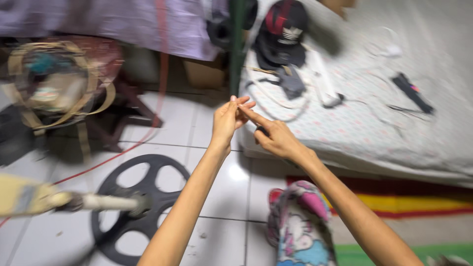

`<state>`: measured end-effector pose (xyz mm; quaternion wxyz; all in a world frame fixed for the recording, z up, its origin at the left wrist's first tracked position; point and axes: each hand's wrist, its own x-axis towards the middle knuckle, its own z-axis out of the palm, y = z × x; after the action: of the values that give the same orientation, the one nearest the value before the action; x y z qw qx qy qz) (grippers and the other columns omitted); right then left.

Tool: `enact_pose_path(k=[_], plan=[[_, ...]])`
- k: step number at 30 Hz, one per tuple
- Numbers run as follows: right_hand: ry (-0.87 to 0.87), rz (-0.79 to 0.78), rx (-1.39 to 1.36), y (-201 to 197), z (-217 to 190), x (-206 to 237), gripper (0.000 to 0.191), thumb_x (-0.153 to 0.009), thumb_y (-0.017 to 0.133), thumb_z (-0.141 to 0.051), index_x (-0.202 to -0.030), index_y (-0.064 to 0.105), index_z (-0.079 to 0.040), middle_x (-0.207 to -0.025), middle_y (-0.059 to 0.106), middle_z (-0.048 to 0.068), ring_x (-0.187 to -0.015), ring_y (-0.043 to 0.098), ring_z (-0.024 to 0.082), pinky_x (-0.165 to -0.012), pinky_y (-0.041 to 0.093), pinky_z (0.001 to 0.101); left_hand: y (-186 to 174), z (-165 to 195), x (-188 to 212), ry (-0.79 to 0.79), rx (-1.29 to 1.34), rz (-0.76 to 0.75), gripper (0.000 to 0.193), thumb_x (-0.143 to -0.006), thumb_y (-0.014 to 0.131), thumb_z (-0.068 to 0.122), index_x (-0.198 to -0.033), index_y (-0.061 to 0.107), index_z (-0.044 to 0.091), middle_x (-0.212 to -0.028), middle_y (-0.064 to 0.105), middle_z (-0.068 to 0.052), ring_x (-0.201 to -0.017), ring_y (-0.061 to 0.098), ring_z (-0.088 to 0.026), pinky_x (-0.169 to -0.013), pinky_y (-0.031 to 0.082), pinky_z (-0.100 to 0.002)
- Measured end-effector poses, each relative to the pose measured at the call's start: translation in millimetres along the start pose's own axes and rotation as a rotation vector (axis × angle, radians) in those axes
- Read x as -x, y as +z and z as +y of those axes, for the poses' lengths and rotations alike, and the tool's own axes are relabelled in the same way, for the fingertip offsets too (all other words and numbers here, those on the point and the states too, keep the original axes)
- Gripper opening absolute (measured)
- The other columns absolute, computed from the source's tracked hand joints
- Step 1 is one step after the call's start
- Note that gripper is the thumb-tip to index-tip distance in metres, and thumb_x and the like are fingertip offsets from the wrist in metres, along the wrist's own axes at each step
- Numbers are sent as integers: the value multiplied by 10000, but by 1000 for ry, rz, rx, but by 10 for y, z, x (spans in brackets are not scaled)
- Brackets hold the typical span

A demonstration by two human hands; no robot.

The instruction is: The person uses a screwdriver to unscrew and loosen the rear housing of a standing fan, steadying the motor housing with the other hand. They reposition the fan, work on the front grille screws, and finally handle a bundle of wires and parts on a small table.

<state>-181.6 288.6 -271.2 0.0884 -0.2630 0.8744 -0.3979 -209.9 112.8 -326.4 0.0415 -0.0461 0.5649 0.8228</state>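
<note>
Left hand [227, 120]: raised over the white tile floor [226, 187], fingers drawn together at the tips in a pinch; something tiny may sit between them, but blur hides it, so I cannot tell whether its grip holds anything.
Right hand [274, 135]: just right of the left, forefinger stretched out and touching the left fingertips; the other fingers curl in loosely. Whether its grip holds anything I cannot tell.
Where the hands meet: in the air just beside the near edge of the bed [374, 128], above the floor.
Bed: covered with a pale patterned sheet; on it lie a black and red cap [285, 29], a white cord [276, 101] looped near a dark small object, and a black remote-like bar [413, 92] farther right.
Floor left: a black round fan base [143, 207] with a pale pole [106, 202] lying across it, and a red cable [148, 133] running past.
Far left: a blurred fan head [54, 83].
Bottom: a colourful cartoon-print cloth [299, 226] beside a red and yellow mat [414, 199].
</note>
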Motion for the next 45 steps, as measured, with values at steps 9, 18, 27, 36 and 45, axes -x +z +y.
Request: enact_pose_path(k=[9, 18, 27, 36, 45], plan=[[28, 70, 496, -284, 1465, 407, 747, -843, 606, -56, -1509, 494, -375, -929, 606, 144, -792, 639, 357, -668, 514, 487, 736, -1570, -702, -340, 48, -8, 491, -1090, 347, 373, -1265, 683, 62, -1138, 755, -116, -871, 719, -160, -743, 577, -269], [-22, 350, 420, -157, 2281, 15, 333, -847, 719, -49, -1163, 772, -139, -1001, 614, 110, -992, 580, 332, -869, 501, 437, 900, -1829, -1180, -445, 17, -10, 604, -1077, 278, 430, -1228, 681, 6, -1092, 786, -122, -791, 748, -186, -613, 580, -272], [-121, 497, 630, -63, 2166, 9, 247, -830, 770, -149, -1071, 749, -100, -1072, 630, 123, -1044, 558, 342, -891, 450, 480, 481, -1760, -820, -484, -97, -18, 749, -1049, 289, 604, -1294, 641, -10, -1097, 769, -169, -734, 727, -194, -612, 601, -266], [-332, 422, -43, 641, 98, -370, 263, -884, 767, -125, -1134, 753, -46, -1076, 730, 135, -1006, 703, 281, -820, 562, 353, -830, -459, 464, 103, -801, -49, 447, -975, 618, 446, -1133, 716, 40, -913, 780, -102, -722, 718, -154, -685, 579, -321], [-965, 322, -452, 883, -2940, -909, 375, -930, 792, -110, -1279, 688, -20, -1121, 718, 110, -1057, 702, 204, -960, 544, 326, -1693, 2161, 2711, 524, -680, 743, 259, -995, 668, 231, -1117, 725, 10, -885, 753, -90, -715, 665, -90, -636, 560, -249]])
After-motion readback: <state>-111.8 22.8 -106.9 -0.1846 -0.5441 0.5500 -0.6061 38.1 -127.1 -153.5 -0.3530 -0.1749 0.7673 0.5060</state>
